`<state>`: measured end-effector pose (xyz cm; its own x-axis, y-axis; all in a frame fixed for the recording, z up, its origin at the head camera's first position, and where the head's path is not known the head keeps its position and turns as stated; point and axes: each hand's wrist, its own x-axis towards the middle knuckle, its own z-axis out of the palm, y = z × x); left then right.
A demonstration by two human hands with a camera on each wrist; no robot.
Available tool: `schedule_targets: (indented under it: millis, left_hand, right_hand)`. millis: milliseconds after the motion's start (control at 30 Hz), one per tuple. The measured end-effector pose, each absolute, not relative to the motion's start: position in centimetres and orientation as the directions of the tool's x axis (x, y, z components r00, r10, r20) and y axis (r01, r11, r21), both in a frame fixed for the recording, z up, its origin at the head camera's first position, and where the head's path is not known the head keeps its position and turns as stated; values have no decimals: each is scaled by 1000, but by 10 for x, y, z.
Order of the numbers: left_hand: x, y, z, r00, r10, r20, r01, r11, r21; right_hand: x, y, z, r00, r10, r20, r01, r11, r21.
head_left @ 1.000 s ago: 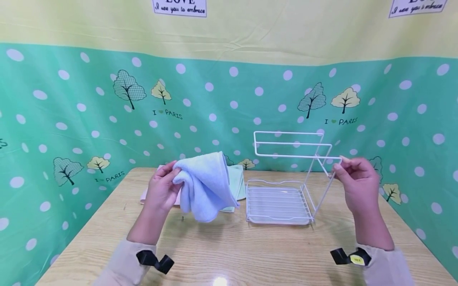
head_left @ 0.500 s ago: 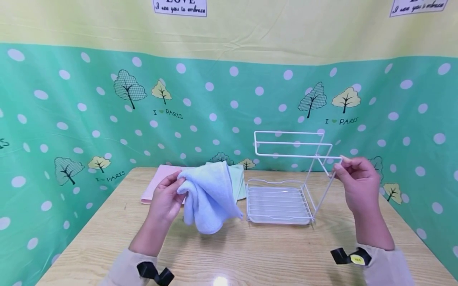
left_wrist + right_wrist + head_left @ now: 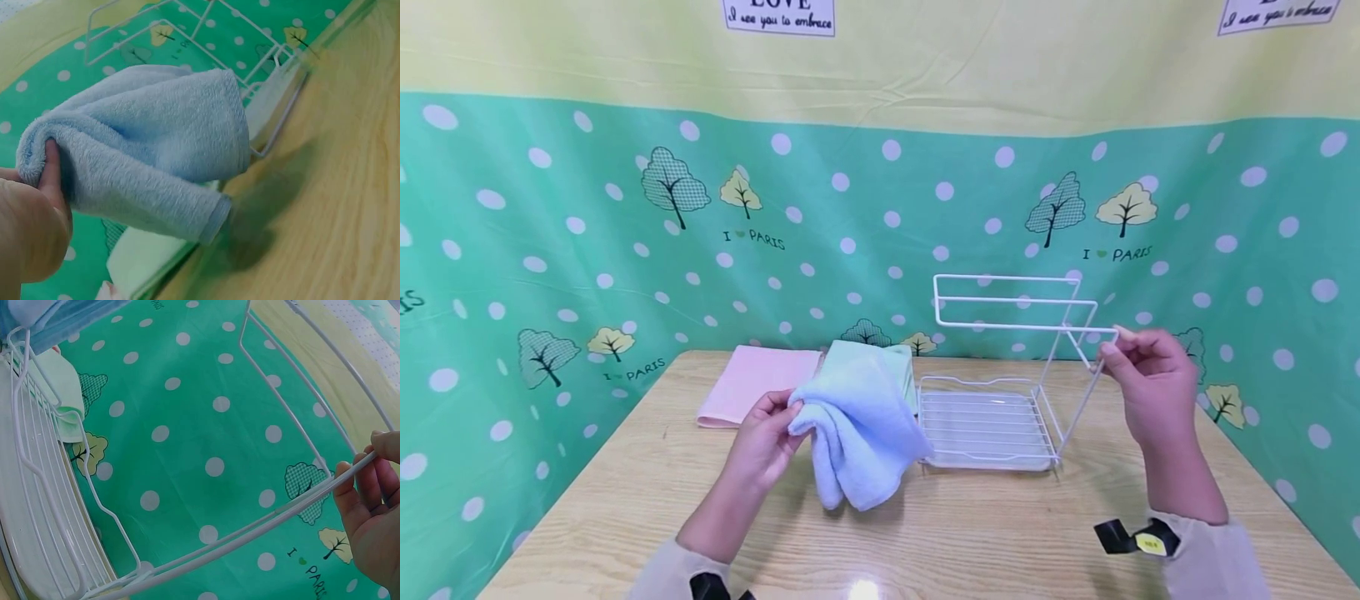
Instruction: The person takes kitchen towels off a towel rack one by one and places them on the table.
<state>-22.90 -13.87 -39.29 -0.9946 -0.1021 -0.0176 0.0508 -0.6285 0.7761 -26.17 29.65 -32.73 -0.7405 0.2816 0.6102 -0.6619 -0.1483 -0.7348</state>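
My left hand [image 3: 766, 442] pinches a light blue towel [image 3: 861, 442] by one bunched corner, and the rest of it hangs in folds over the table. In the left wrist view the thumb presses into a fold of the blue towel [image 3: 156, 131]. At the right, my right hand [image 3: 1153, 383] holds the upper corner of a white wire rack [image 3: 1015, 327] between thumb and fingers. The right wrist view shows the fingers round the rack's rod [image 3: 250, 534]. The rack stands on the table with a white tray [image 3: 985, 460] under its lower wires.
Behind the blue towel lie a folded pink towel [image 3: 756, 379] and a pale green towel [image 3: 898, 367], side by side on the wooden table [image 3: 1000, 533]. A green dotted curtain [image 3: 880, 225] hangs along the back and sides.
My left hand has moved right and toward the front with the blue towel, which now overlaps the rack's left edge. More of the pink towel shows. My right hand and the rack stay put.
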Motion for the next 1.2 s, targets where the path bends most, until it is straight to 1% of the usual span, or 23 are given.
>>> schedule_targets:
  millis: [133,300,400,467,567,700,833,1033,1200]
  left_hand:
    - [-227,-144,-402,-995,-88,-36,20,-568,823]
    - [-225,-161,-410,-997,-65,-36,-4,-432,902]
    - [-225,-176,-415,-1000,-24,-20,-11,-339,941]
    - [-225,-187,-419,-1000,9,-17,-18,-258,966]
    - [-224,-204,-425,-999,41,-27,-30,-67,997]
    - [-221,-224,-431,-996,65,-56,-43,179,983]
    - [-219,-237,-432,-992,87,-89,-57,326,944]
    - [-218,-243,-434,-980,160,-115,-32,448,893]
    - [-221,-243,-435,-980,157,-118,-26,493,870]
  right_hand:
    - [-262,297,-327,-751,291,593,-647,-144,-749]
    - [-262,300,-326,-750,291,594,-647,-137,-750]
    - [-262,301,-326,-742,285,607,-658,-135,-741]
    - [-262,301,-325,-741,284,609,-660,-139,-738]
    - [-262,300,-324,-750,289,595,-649,-145,-747]
    - [-261,299,-324,-771,293,565,-618,-130,-775]
    - [-259,299,-325,-780,301,549,-601,-114,-791]
    - [-260,298,-325,-771,301,562,-613,-108,-783]
    - [-260,297,-326,-774,302,556,-604,-92,-791]
